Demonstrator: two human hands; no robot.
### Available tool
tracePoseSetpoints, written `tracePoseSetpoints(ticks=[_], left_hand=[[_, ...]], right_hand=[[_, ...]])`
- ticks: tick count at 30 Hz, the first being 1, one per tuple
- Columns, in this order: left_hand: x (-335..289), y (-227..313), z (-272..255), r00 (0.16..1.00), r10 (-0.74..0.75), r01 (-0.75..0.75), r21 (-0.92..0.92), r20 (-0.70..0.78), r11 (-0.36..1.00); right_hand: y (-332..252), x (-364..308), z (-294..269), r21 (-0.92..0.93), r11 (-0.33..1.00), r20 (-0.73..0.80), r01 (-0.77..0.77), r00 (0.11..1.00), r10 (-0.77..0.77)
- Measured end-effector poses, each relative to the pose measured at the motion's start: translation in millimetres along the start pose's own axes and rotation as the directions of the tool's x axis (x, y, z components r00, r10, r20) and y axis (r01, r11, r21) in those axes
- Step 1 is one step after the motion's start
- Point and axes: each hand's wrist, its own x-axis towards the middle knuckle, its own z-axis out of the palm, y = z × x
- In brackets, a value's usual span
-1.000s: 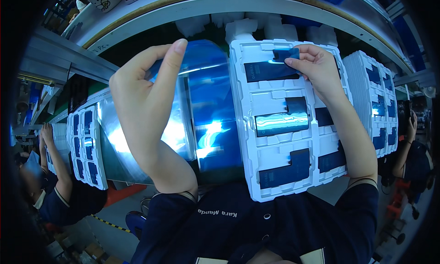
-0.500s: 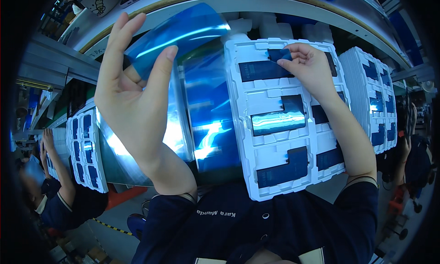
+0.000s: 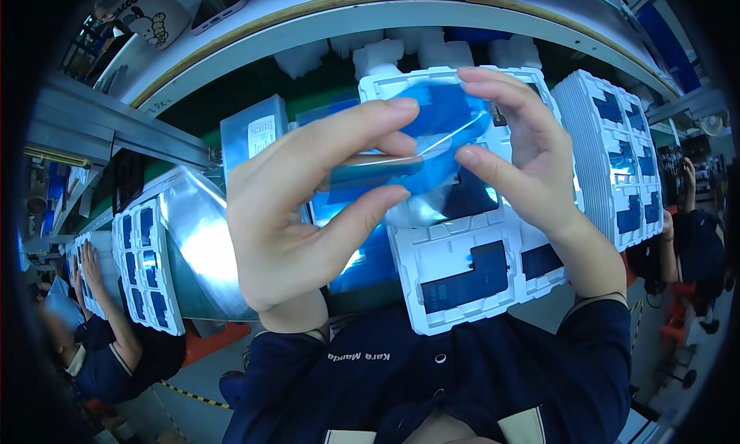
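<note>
A curved sheet of blue translucent film (image 3: pixel 443 116) hangs over the white tray. My left hand (image 3: pixel 297 205) is closed on its left part, the film running between thumb and fingers. My right hand (image 3: pixel 536 155) is at the film's right end, thumb and fingers spread apart around it; blur hides whether they touch it. Beneath lies the white plastic tray (image 3: pixel 420 313) with flat black battery-like packs in its pockets. One black pack (image 3: pixel 466 278) shows whole in the near pocket; film and hands cover much of the far rows.
Stacked trays (image 3: pixel 574 128) stand to the right; another loaded tray (image 3: pixel 142 259) is at left. Clear film sheets (image 3: pixel 204 236) lie left of my hand. White foam pieces (image 3: pixel 378 57) line the back below a shelf (image 3: pixel 347 28). Co-workers sit on both sides.
My left hand has brought the blue film down and rightward over the tray. My right hand has left the black pack in the far pocket and opened beside the film.
</note>
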Motion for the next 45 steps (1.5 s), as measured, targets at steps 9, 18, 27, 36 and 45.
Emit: tracePoseSetpoints(ticks=[9,18,27,36,45], left_hand=[[5.2,-10.7,7.4,0.997,-0.06,0.061,0.028,-0.049,0.998],[7.3,-2.5,10.6,0.993,-0.117,0.117,0.19,-0.009,0.975],[4.0,-23.8,-8.8,0.997,-0.063,0.074,0.336,-0.043,0.939],[-1.1,-20.9,-15.2,0.959,-0.149,0.216,0.283,-0.24,0.934],[1.9,-25.6,-5.3,0.956,-0.158,0.23,0.301,-0.245,0.925]], right_hand=[[-5.2,-6.6,-1.0,0.272,0.959,0.1,-0.081,0.993,0.056],[-3.6,-5.9,-20.1,0.025,0.994,0.056,0.102,0.993,-0.104],[-4.8,-14.3,-67.1,0.52,0.853,-0.205,-0.051,0.962,0.183],[96.6,-39.3,-110.4,0.131,0.829,-0.336,-0.544,0.762,0.554],[109.5,-24.2,-115.4,0.144,0.813,-0.23,-0.564,0.78,0.581]])
